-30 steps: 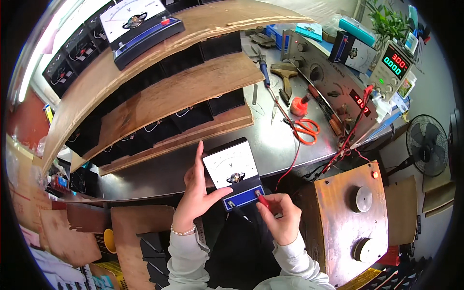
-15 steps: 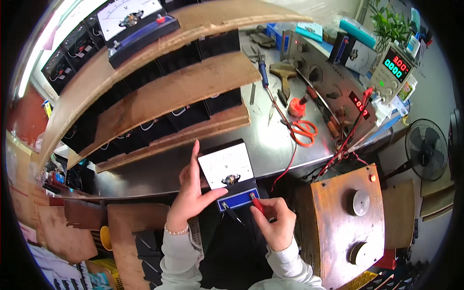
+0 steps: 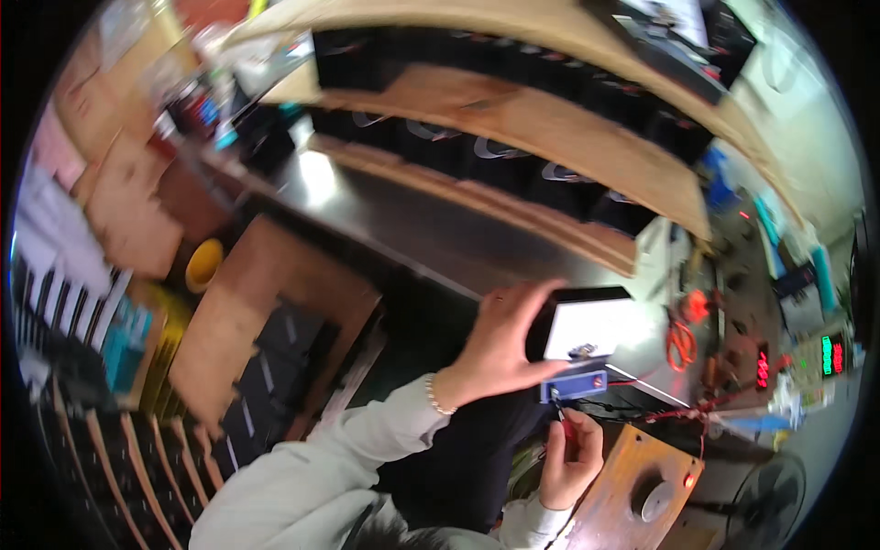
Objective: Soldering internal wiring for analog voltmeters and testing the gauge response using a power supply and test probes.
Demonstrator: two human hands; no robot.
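My left hand (image 3: 495,353) grips an analogue voltmeter (image 3: 587,332) by its black side, thumb along the lower front. Its white face is washed out by glare, and a blue terminal strip (image 3: 579,386) runs along its base. Just below that strip, my right hand (image 3: 570,467) has its fingers closed on a red test clip (image 3: 571,423). A black test clip (image 3: 558,411) stands by the left terminal, beside my right fingertips; whether it still grips the terminal is blurred. The right terminal shows no clip on it.
Stacked wooden boards (image 3: 513,101) bearing black meters span the bench (image 3: 394,215). Orange-handled scissors (image 3: 680,346) and a power supply (image 3: 830,356) lie to the right. Near my right hand stands a box with a knob (image 3: 632,486). A cardboard sheet with black parts (image 3: 234,321) is at left.
My view has swung left, so everything sits further right and is blurred. The red clip has come off the right terminal and is in my right hand, beside the black clip.
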